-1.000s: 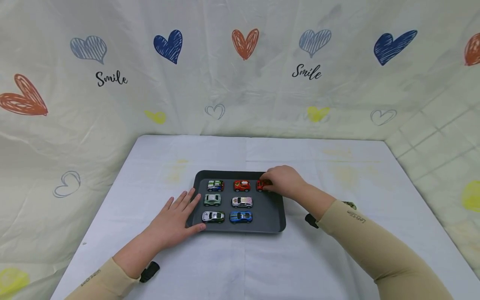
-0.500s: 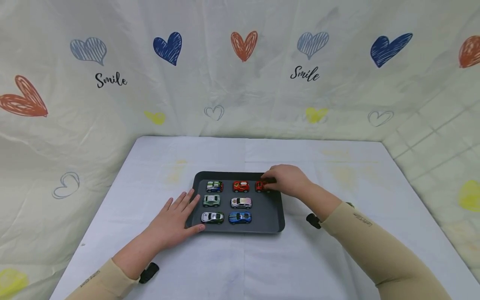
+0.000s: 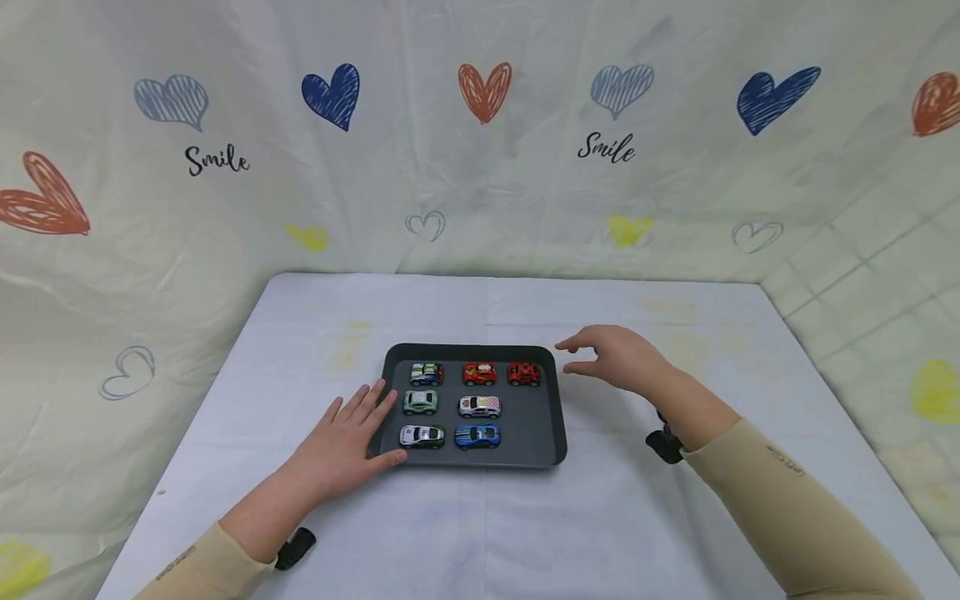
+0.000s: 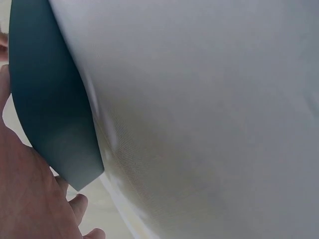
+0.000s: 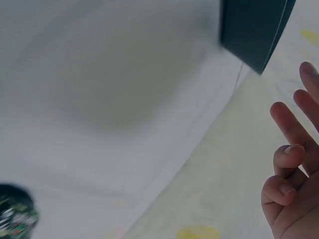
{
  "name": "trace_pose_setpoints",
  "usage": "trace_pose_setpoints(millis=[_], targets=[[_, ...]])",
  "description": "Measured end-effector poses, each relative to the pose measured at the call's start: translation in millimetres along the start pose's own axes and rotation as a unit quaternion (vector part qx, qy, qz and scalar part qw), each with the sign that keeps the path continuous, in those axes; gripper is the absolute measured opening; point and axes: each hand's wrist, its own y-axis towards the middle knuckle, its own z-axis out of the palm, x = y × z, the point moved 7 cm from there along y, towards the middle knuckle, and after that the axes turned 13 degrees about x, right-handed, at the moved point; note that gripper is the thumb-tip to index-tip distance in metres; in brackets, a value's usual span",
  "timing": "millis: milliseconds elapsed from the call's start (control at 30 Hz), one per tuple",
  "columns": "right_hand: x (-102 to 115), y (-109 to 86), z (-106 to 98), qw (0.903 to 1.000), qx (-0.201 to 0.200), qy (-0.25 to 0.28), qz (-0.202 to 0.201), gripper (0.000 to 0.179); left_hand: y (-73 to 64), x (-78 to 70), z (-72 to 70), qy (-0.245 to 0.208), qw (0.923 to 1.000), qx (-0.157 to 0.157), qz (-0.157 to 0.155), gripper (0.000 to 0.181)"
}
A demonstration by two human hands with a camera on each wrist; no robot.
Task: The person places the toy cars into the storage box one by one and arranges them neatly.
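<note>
A dark grey tray [image 3: 536, 433] holds several small toy cars. Along its back row stand a green, white and blue car [image 3: 427, 374], a red car [image 3: 479, 374] and a second red car [image 3: 523, 374] at the right. My left hand [image 3: 337, 442] lies with spread fingers on the tray's left rim, thumb at the near corner. Off the tray's back right corner, my right hand [image 3: 626, 358] holds nothing, thumb and forefinger apart. A green patterned toy car [image 5: 17, 214] shows blurred in the right wrist view; the right arm hides it in the head view.
Also on the tray are a pale green car [image 3: 420, 402], a white car with pink checks [image 3: 480, 407], a white and dark green car [image 3: 422, 437] and a blue car [image 3: 477, 437]. White cloth [image 3: 450, 533] covers the table, with a heart-printed curtain [image 3: 525, 183] behind.
My right hand has let go of the red car at the back right and drawn away to the right, fingers parted. My left hand stays on the tray's rim.
</note>
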Motion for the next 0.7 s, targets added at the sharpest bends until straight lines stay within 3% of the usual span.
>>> trace_pose_setpoints(millis=[433,700], targets=[[-53.0,-51.0,6.7,0.9986,0.04,0.018,0.028,0.042,0.4,2.9,2.4,-0.006,1.0,-0.003,0.003,0.094],[-87.2,-80.4,9.6,0.994,0.069,0.033,0.078,0.042,-0.1,1.7,1.6,-0.004,0.9999,-0.009,0.01,0.094]])
